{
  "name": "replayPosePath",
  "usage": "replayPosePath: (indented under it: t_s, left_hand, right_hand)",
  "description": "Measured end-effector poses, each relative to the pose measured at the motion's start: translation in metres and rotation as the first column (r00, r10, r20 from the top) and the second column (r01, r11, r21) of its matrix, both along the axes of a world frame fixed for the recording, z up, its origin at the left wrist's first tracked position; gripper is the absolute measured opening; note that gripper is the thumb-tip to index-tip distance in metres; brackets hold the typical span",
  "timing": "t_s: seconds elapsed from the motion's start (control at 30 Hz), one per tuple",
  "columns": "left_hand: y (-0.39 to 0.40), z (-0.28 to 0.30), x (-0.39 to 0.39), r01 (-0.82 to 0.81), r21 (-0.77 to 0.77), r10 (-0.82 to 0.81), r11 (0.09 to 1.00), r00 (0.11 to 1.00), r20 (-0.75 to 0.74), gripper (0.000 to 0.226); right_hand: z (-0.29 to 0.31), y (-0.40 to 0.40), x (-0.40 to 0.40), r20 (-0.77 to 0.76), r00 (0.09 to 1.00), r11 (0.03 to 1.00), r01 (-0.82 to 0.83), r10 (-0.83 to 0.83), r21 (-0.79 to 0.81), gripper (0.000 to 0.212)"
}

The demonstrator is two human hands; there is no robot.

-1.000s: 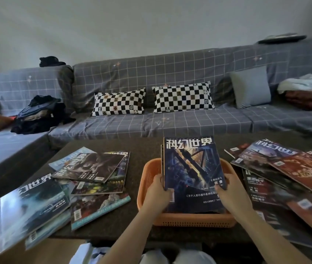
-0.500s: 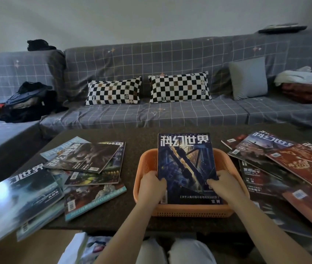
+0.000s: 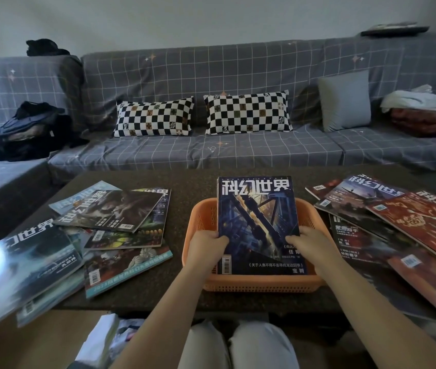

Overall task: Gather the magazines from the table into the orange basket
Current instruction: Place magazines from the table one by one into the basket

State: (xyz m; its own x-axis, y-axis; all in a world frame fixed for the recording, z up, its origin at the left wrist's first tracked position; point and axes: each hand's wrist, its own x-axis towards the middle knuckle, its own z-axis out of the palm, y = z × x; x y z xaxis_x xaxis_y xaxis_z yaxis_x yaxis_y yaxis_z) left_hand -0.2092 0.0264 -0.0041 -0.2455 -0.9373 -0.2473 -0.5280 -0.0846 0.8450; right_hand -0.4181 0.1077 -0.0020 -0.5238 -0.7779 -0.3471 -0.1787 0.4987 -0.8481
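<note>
While our pale-trousered knees fill the bottom centre of the frame, our two bare forearms reach up from there to the orange perforated plastic basket at the near edge of the dark speckled table. Our left hand curls its fingers over the left edge of a dark blue glossy magazine with white title characters, and our right hand grips the right edge the same way, thumb on the cover. That magazine tops a small stack, its lower end down inside the basket and its top leaning over the far rim.

At lower left of the frame a loose spread of glossy magazines lies overlapping on the table, the nearest ones hanging past the table edge; further up, a brownish-covered magazine rests on top of others. On the right side another overlapping heap lies just beside the basket, with a red ornate-covered magazine uppermost.

Beyond the table stands a grey sofa with a white grid-pattern cover. On it lean two black-and-white checkered cushions and a plain grey cushion. Dark clothes are heaped at the left, folded fabrics at the right.
</note>
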Motion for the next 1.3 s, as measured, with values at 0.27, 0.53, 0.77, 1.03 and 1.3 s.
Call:
replayPosePath:
  t_s: [0.27, 0.53, 0.77, 1.03, 1.3]
  left_hand:
    - [0.006, 0.002, -0.002, -0.003, -0.001, 0.003, 1.0, 1.0, -0.026, 0.022]
    - [0.019, 0.013, 0.005, -0.034, -0.117, 0.009, 0.993, 0.979, -0.203, 0.019]
    - [-0.002, 0.03, 0.054, -0.19, -0.22, 0.126, 0.957, 0.953, -0.275, 0.035]
    - [-0.048, 0.013, 0.128, -0.388, -0.212, 0.335, 0.897, 0.91, -0.246, 0.027]
    - [-0.1, -0.017, 0.163, -0.487, -0.206, 0.465, 0.849, 0.873, -0.148, 0.041]
  right_hand:
    - [0.0, 0.002, 0.004, -0.044, 0.998, 0.999, -0.035, 0.035, -0.016, 0.037]
    - [0.007, 0.009, 0.023, -0.298, 0.954, 0.958, -0.053, -0.036, -0.283, 0.049]
    - [0.027, -0.032, 0.095, -0.278, 0.954, 0.886, -0.226, 0.116, -0.406, 0.04]
    - [0.027, -0.098, 0.177, -0.199, 0.917, 0.832, -0.398, 0.346, -0.386, 0.023]
    - [0.005, -0.199, 0.208, -0.3, 0.826, 0.806, -0.547, 0.477, -0.226, 0.03]
